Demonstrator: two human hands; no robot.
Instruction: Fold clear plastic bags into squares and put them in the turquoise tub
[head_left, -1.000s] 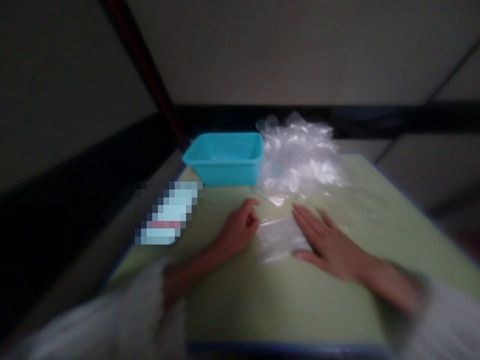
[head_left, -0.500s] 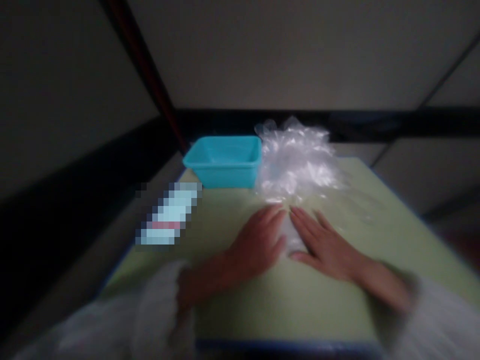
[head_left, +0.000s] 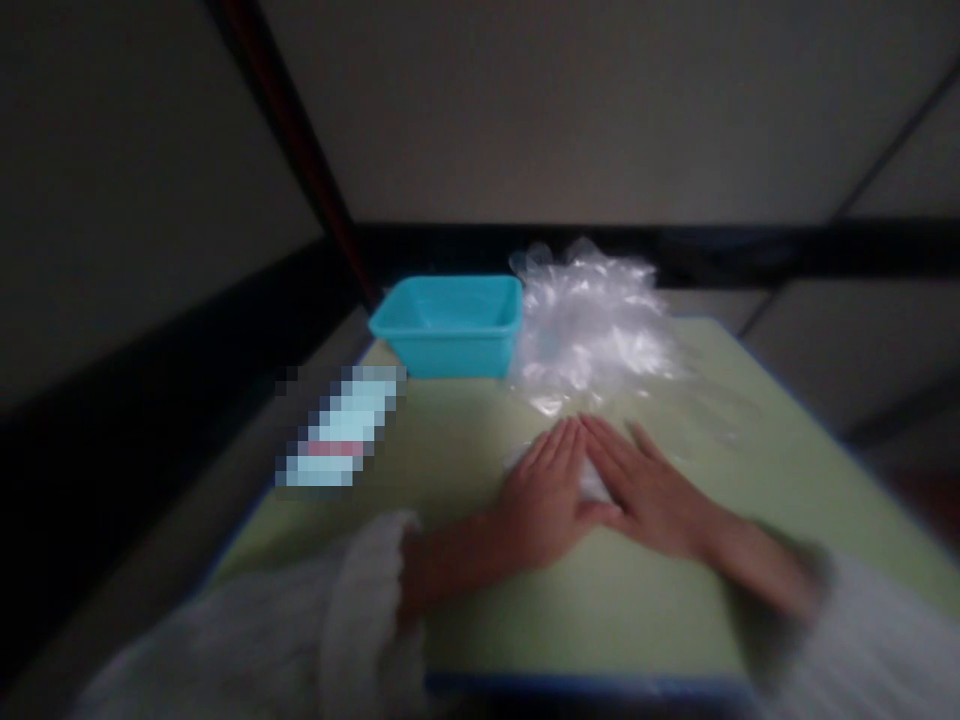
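A: Containers first, quick. What's there?
B: One turquoise bin (head_left: 459,352), upright at the far left part of the bench (head_left: 585,625). Open top, wide rim, sides tapering down.
A: What's in it?
B: Inner walls show turquoise. View's dim and the near wall hides part of the bottom, so can't tell for sure what it holds.
A: And next to it?
B: Heap of clear plastic (head_left: 600,335), crumpled, shiny, just right of the bin. It sits outside the bin, on the bench, rising a bit above the rim. Thin clear bits trail off to the right.
A: Hands?
B: Left hand (head_left: 544,500) and right hand (head_left: 652,495), both palm down, in front of the heap. Fingertips meet at the top, thumbs meet lower down.
A: Grip?
B: Both open. Fingers out straight, laid flat over a clear plastic piece (head_left: 595,483), not closed round it.
A: Where's that piece exactly?
B: Flat on the bench, mostly under the hands. Shows in the gap between them, plus a sliver left of the left fingers.
A: Anything else?
B: Pixelated pale item (head_left: 339,430) with a reddish band, left edge of the bench, nearer than the bin. Pale knit sleeves (head_left: 300,610) on both arms.
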